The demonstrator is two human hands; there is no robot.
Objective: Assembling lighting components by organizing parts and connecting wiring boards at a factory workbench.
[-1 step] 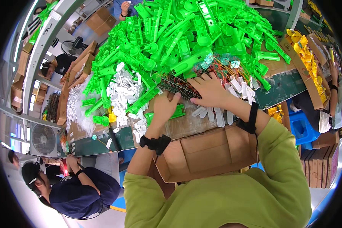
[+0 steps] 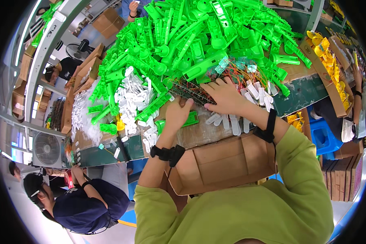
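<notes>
A dark panel of small circuit boards (image 2: 190,92) with orange and red wires lies on the table between my hands. My left hand (image 2: 178,114) is at its near left edge, thumb against the panel and fingertips partly hidden. Over its right end curls my right hand (image 2: 225,97), with the fingers on top among the wires and the thumb at the near edge. Green plastic housings (image 2: 199,67) are heaped just beyond. Beside my right hand are a tangle of wired green boards (image 2: 242,69) and white plastic pieces (image 2: 254,92). A green housing (image 2: 190,119) lies near my left hand.
An open cardboard box (image 2: 219,162) stands between me and the table edge. White parts (image 2: 132,95) are piled at left, and yellow parts (image 2: 327,57) fill a carton at right. A co-worker (image 2: 89,205) sits at lower left; a blue stool (image 2: 323,136) is at right.
My left hand and forearm have shifted very slightly to the right. My right hand stays at the panel, and the piles look the same.
</notes>
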